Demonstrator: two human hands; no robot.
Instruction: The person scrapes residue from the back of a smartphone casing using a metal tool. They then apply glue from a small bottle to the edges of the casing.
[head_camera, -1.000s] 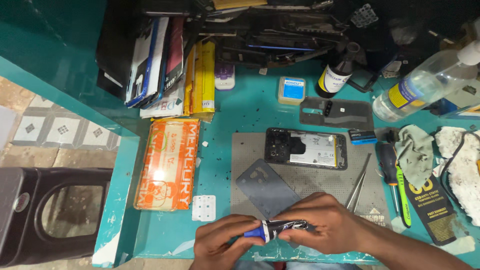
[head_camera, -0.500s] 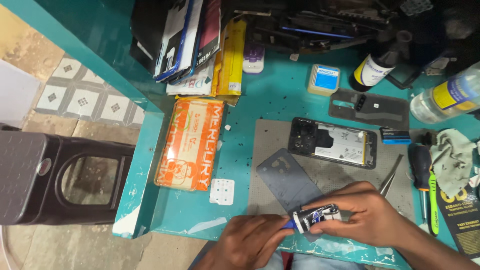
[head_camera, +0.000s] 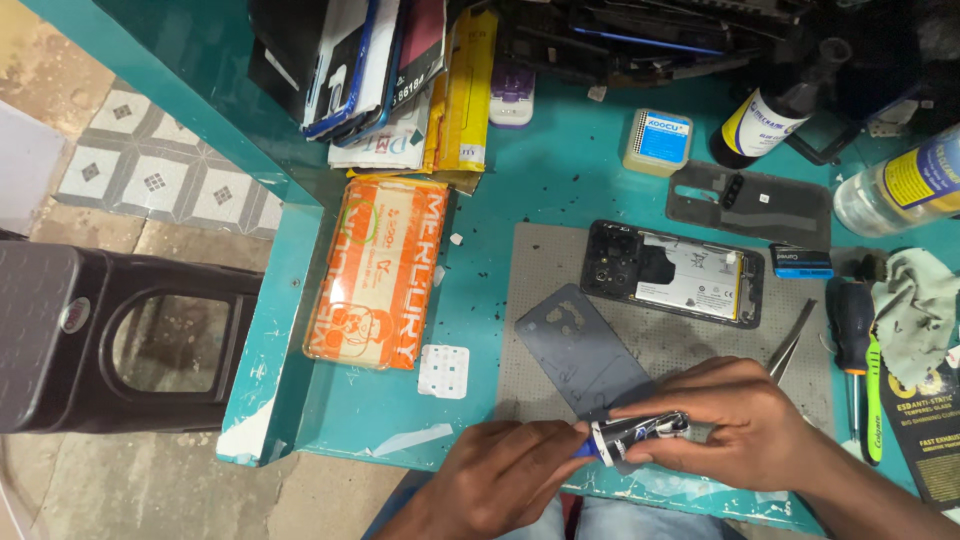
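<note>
The right hand (head_camera: 735, 425) has its fingers curled and clamped around a small crumpled metal tube (head_camera: 640, 432), dark with printed markings, held nearly level just above the near edge of the grey work mat (head_camera: 530, 300). The left hand (head_camera: 505, 475) has thumb and fingertips pinched together on the tube's blue cap (head_camera: 585, 452) at its left end. The cap is mostly covered by those fingertips; its shape is hard to make out.

Directly behind the tube lies a thin, flat, matt grey phone back cover (head_camera: 575, 345), rectangular with rounded corners, set at an angle on the mat. Its near corner is hidden by the hands. Farther back on the mat rests an opened phone (head_camera: 675, 272), black frame, with a pale battery label and a dark camera area exposed. Slim metal tweezers (head_camera: 792, 340) lie to the right of the hand, the lower end hidden behind the knuckles.

Left of the mat, on the scuffed teal table (head_camera: 480, 200), lie a small white perforated card (head_camera: 443, 371) and a glossy orange plastic packet (head_camera: 380, 270). At the right edge are a black-handled screwdriver (head_camera: 852, 320), a crumpled pale cloth (head_camera: 915, 310) and a clear bottle (head_camera: 900, 190), cut off by the frame. A black plastic stool (head_camera: 110, 340) stands on the floor at left, partly out of view.
</note>
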